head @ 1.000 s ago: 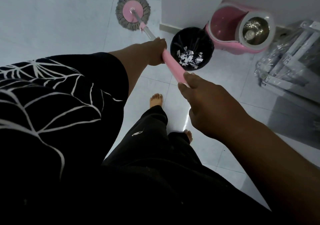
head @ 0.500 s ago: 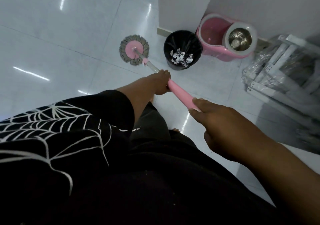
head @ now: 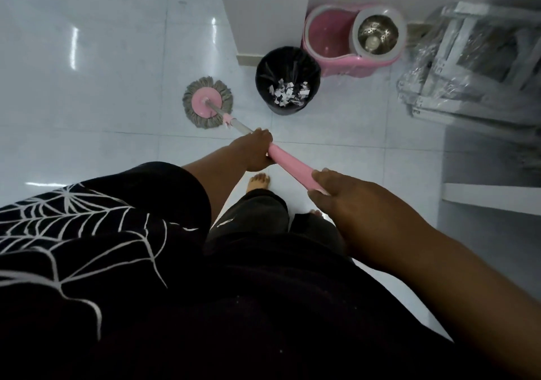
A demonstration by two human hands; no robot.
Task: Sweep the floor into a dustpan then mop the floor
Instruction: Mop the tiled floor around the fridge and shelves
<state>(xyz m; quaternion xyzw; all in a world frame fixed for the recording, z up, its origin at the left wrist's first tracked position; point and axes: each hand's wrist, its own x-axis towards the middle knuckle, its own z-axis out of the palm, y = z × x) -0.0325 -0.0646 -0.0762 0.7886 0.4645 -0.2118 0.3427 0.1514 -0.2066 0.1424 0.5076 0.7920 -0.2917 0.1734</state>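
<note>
Left hand (head: pixel 253 152) and right hand (head: pixel 348 201) keep their grip clamped on the mop handle (head: pixel 292 165) as the mop head (head: pixel 208 103) now lies drawn back beside the bin (head: pixel 287 79), so mopping seems underway.

Both hands grip the pink mop handle (head: pixel 288 163): left hand (head: pixel 253 151) farther along, right hand (head: pixel 348 201) at its end. The mop head (head: pixel 207 102) rests on the tiled floor (head: pixel 102 72), left of the black bin (head: pixel 287 79) and pink bucket (head: pixel 351 38) at upper centre.

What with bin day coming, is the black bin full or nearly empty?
Nearly empty: the black bin holds only white paper scraps at its bottom; its dark inner walls show bare above them.
</note>
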